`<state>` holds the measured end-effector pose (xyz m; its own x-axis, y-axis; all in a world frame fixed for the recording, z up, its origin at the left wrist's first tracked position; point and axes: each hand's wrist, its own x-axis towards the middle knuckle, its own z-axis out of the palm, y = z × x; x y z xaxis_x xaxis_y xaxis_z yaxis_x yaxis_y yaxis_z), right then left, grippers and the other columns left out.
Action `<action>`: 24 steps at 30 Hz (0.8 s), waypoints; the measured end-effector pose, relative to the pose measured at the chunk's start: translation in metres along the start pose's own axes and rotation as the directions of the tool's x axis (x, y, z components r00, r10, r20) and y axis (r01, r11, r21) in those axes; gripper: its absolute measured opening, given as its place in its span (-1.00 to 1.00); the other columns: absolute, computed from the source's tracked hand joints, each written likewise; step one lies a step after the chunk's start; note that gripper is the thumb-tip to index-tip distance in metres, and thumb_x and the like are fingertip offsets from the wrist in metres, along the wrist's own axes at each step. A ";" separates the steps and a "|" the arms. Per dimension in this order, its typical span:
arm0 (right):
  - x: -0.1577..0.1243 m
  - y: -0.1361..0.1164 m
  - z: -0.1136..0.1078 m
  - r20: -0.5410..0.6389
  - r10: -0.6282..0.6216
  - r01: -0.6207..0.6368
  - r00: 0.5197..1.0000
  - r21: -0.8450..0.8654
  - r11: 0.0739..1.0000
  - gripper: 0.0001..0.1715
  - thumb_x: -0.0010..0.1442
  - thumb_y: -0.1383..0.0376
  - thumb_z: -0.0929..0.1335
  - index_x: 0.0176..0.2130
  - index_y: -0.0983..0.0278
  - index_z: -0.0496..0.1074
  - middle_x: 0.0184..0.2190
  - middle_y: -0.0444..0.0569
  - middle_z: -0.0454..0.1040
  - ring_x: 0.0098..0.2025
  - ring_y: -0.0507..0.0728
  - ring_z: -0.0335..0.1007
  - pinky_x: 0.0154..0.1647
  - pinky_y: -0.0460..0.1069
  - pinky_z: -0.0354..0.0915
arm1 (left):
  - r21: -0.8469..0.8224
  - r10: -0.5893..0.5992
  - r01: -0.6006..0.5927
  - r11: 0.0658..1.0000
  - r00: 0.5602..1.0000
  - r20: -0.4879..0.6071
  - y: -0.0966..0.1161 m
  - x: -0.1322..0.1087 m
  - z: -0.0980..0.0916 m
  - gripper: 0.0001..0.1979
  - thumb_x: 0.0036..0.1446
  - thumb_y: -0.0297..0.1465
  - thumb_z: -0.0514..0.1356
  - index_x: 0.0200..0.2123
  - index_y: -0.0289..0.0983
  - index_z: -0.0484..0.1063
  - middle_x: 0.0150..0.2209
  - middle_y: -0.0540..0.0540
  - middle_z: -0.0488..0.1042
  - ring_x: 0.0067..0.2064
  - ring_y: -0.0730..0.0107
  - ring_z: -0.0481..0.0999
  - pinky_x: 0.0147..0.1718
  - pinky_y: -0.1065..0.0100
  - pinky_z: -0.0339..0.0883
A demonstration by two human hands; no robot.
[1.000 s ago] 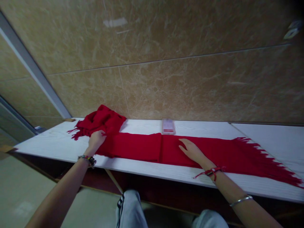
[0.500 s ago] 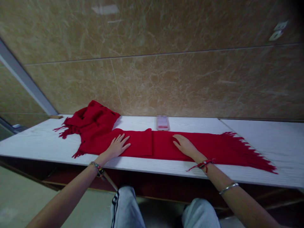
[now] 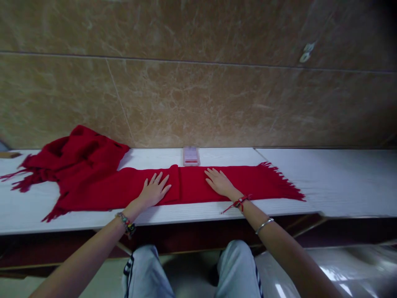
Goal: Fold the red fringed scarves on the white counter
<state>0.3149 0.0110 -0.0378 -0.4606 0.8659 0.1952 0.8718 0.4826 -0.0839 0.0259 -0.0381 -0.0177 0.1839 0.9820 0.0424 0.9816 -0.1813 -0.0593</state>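
A long red scarf (image 3: 192,184) with fringed ends lies along a white tabletop (image 3: 192,211). Its right part is flat and folded into a neat strip, with a raised fold edge near the middle. The left part is bunched up in a loose heap, fringe hanging out at the far left. My left hand (image 3: 153,191) rests on the scarf just left of that fold edge, fingers spread. On the flat strip to the right lies my right hand (image 3: 219,182), palm down with fingers stretched out. Neither hand grips the cloth.
A phone in a clear case (image 3: 190,156) lies behind the scarf near the wall. The marbled tile wall (image 3: 198,103) rises along the table's back edge, with a socket (image 3: 306,53) at upper right. Below the tabletop are dark open shelves (image 3: 186,236).
The camera view has turned to the right, so the scarf and phone appear further left. My right hand has slid left along the scarf, closer to the fold edge.
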 end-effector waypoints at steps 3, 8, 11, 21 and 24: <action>-0.005 0.006 -0.004 0.011 -0.002 0.002 1.000 -0.007 1.000 -0.43 0.25 0.16 0.03 0.19 0.29 0.06 0.21 0.01 0.02 0.24 0.18 -0.15 0.18 0.18 -0.12 | 0.015 -0.001 0.000 1.000 1.000 0.016 0.006 0.002 0.000 -0.48 0.22 -0.18 -0.20 0.21 -0.19 -0.05 0.26 -0.18 -0.11 0.25 0.05 -0.13 0.08 -0.07 -0.08; -0.016 0.028 -0.006 0.006 0.002 -0.002 1.000 -0.017 1.000 -0.44 0.26 0.15 0.04 0.19 0.25 0.04 0.21 0.00 0.02 0.24 0.17 -0.16 0.18 0.18 -0.12 | -0.007 0.004 -0.004 1.000 1.000 0.008 0.028 0.005 -0.002 -0.47 0.21 -0.15 -0.20 0.21 -0.20 -0.03 0.25 -0.22 -0.09 0.24 0.00 -0.12 0.08 -0.10 -0.10; -0.025 0.048 -0.006 -0.005 0.000 0.000 1.000 -0.015 1.000 -0.44 0.26 0.13 0.05 0.19 0.22 0.05 0.21 -0.01 0.02 0.24 0.17 -0.15 0.18 0.19 -0.10 | -0.052 0.008 -0.009 0.999 1.000 -0.015 0.048 0.009 -0.001 -0.45 0.20 -0.11 -0.19 0.20 -0.20 0.00 0.24 -0.23 -0.08 0.24 -0.03 -0.12 0.07 -0.13 -0.10; -0.039 0.080 -0.013 -0.024 -0.002 0.002 1.000 0.003 1.000 -0.45 0.26 0.12 0.06 0.19 0.23 0.06 0.20 0.01 0.06 0.23 0.13 -0.12 0.17 0.18 -0.08 | -0.068 -0.100 0.095 0.993 0.992 -0.077 0.044 0.022 -0.001 -0.43 0.16 -0.05 -0.20 0.18 -0.15 0.05 0.23 -0.21 0.00 0.22 -0.14 -0.08 0.03 -0.22 -0.11; -0.038 0.081 -0.011 -0.033 -0.009 0.009 0.999 0.005 1.000 -0.44 0.26 0.12 0.06 0.18 0.25 0.07 0.19 0.02 0.08 0.23 0.13 -0.11 0.18 0.17 -0.09 | -0.014 -0.269 0.269 0.963 0.958 -0.100 -0.014 0.014 -0.002 -0.41 0.15 -0.06 -0.19 0.17 -0.21 0.08 0.22 -0.27 0.00 0.21 -0.17 -0.08 0.03 -0.20 -0.10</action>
<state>0.4045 0.0158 -0.0415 -0.4624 0.8569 0.2280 0.8669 0.4908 -0.0867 0.0149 -0.0224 -0.0141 -0.0830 0.9843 0.1559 0.9955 0.0890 -0.0320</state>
